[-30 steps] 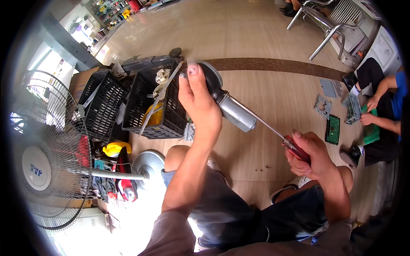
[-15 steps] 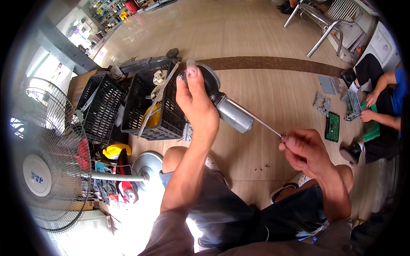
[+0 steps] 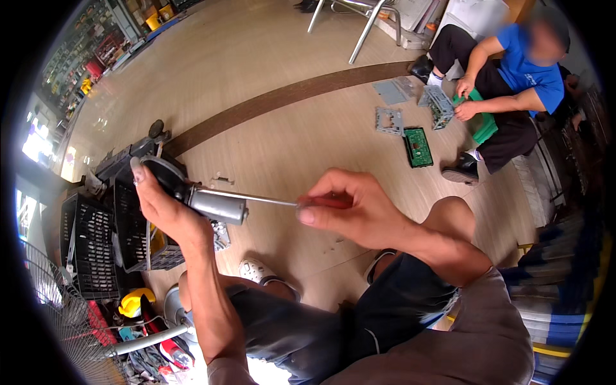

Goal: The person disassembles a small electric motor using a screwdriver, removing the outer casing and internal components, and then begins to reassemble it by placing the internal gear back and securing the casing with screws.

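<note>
My left hand (image 3: 165,204) is closed round an electric motor (image 3: 219,206) with a silver cylindrical body and a round dark housing. Its thumb lies along the housing's near side, and the fingers underneath are mostly hidden. My right hand (image 3: 356,208) grips the red handle of a screwdriver (image 3: 266,199) between thumb and fingers. The long metal shaft points left, and its tip meets the motor where the silver body joins the dark housing. Both hands are held up above the floor, in front of my knees.
Black plastic crates (image 3: 93,236) stand at the left, above a standing fan (image 3: 48,321) and a yellow object (image 3: 136,301). A seated person in blue (image 3: 529,70) handles a grey metal frame (image 3: 437,108) at the right. A green circuit board (image 3: 418,147) lies nearby. A metal chair (image 3: 359,29) stands farther back.
The view has swung right, bringing the co-worker more fully into sight. My right hand has turned, its back now facing up, and the screwdriver lies nearer level. The tip stays at the motor.
</note>
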